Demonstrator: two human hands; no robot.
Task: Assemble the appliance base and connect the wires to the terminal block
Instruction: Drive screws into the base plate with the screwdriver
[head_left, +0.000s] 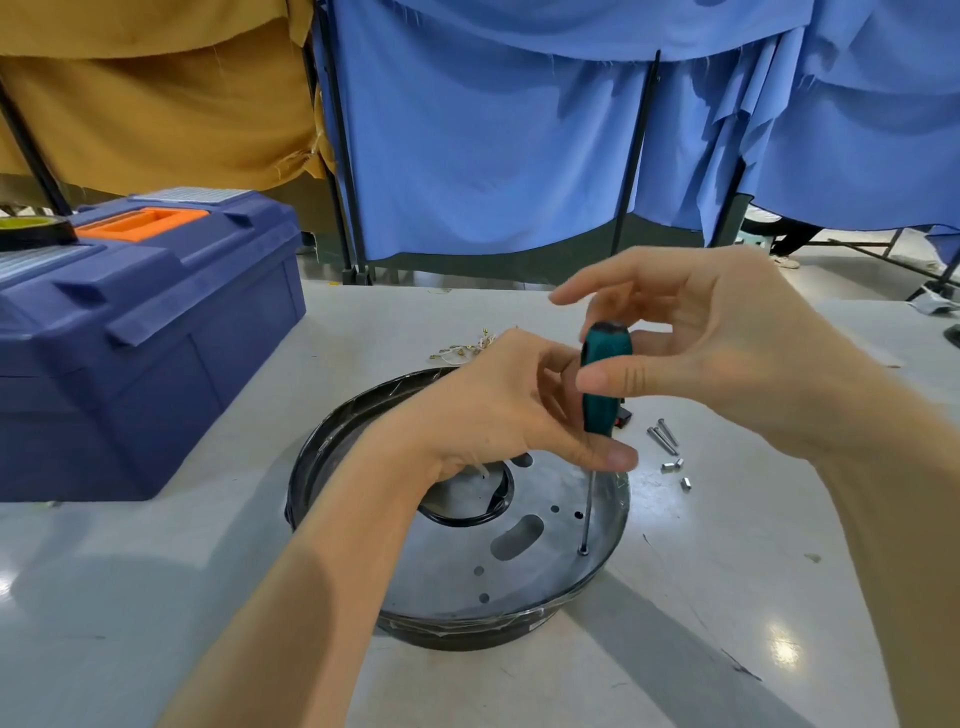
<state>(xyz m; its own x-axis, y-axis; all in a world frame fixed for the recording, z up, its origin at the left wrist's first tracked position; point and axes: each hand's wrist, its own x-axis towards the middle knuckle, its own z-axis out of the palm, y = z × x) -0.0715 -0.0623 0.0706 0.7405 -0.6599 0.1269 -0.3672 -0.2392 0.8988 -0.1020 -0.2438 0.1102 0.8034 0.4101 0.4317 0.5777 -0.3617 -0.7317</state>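
Note:
A round appliance base (519, 582), a grey metal plate in a black rim, lies on the table in front of me. A screwdriver with a teal handle (602, 384) stands upright over it, its thin shaft tip in a screw hole (584, 548) near the right rim. My left hand (498, 410) grips the lower handle with thumb and fingers. My right hand (701, 343) holds the top of the handle between thumb and fingertips, its other fingers spread. The plate's middle opening (467, 499) is partly hidden by my left wrist.
Loose screws and small nuts (667, 452) lie on the table right of the base. Small brass terminals with wires (467, 349) lie behind my left hand. A blue toolbox (156, 322) with an orange handle stands at the left. Blue and yellow curtains hang behind the table.

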